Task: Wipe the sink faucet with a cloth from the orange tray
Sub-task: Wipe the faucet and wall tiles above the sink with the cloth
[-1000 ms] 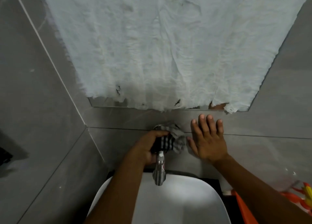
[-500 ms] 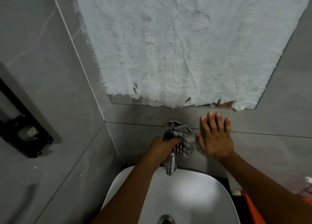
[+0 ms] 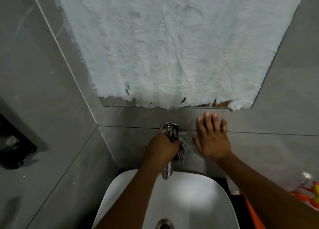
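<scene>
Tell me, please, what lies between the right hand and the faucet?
In the head view, the striped cloth hangs there, held by the left hand around the faucet. Beyond the cloth, bare grey wall reaches the right hand, pressed flat on it.

No readable text anywhere near the grip.

Nothing by the left hand closed around the striped cloth carries lettering: the chrome faucet under it shows no brand, and the orange and yellow printed item far to the right of the grip shows only shapes, too partial to read.
</scene>
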Action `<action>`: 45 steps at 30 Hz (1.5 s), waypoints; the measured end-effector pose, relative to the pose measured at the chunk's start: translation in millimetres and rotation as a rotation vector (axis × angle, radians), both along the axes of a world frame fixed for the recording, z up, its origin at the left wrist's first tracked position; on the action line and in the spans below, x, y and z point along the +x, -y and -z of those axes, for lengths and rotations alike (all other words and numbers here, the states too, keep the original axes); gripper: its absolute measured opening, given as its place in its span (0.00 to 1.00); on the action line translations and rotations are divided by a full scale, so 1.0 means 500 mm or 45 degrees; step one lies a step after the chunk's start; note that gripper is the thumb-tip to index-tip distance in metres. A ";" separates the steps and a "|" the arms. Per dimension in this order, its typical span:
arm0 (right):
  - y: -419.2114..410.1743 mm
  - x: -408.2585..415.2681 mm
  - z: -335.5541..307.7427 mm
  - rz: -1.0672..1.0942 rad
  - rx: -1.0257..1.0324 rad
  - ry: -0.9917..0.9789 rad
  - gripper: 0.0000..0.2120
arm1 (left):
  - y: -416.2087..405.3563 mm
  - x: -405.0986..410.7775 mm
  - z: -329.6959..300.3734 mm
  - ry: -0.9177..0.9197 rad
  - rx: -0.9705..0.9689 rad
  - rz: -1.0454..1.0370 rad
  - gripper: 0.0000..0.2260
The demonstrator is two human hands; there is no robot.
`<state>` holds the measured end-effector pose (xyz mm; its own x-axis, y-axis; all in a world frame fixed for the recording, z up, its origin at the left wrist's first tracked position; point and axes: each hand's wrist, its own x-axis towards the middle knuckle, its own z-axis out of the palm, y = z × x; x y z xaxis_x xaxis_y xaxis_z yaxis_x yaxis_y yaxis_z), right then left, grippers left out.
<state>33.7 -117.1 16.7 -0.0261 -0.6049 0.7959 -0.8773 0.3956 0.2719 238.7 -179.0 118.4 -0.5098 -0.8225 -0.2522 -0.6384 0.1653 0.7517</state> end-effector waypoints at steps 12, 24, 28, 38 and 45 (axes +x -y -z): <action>-0.009 0.005 0.000 0.018 0.105 0.099 0.42 | 0.095 0.012 0.054 -0.342 0.199 -0.327 0.26; -0.011 0.009 -0.001 0.007 0.105 0.100 0.43 | 0.092 0.004 0.101 -1.149 1.573 -0.216 0.23; -0.005 0.005 0.007 0.023 0.087 0.089 0.44 | 0.099 -0.030 0.033 -0.676 1.076 -0.094 0.19; -0.006 0.016 0.003 0.032 0.096 0.092 0.45 | 0.001 -0.049 0.018 0.217 -0.175 -0.111 0.25; -0.015 0.026 -0.009 0.049 0.148 0.138 0.44 | -0.120 0.078 0.128 -0.319 -0.339 -0.112 0.26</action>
<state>46.5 -109.5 21.2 -0.1331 -0.6899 0.7115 -0.8888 0.4007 0.2224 277.9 -118.7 54.5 -0.4528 -0.8860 0.0999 -0.4605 0.3283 0.8247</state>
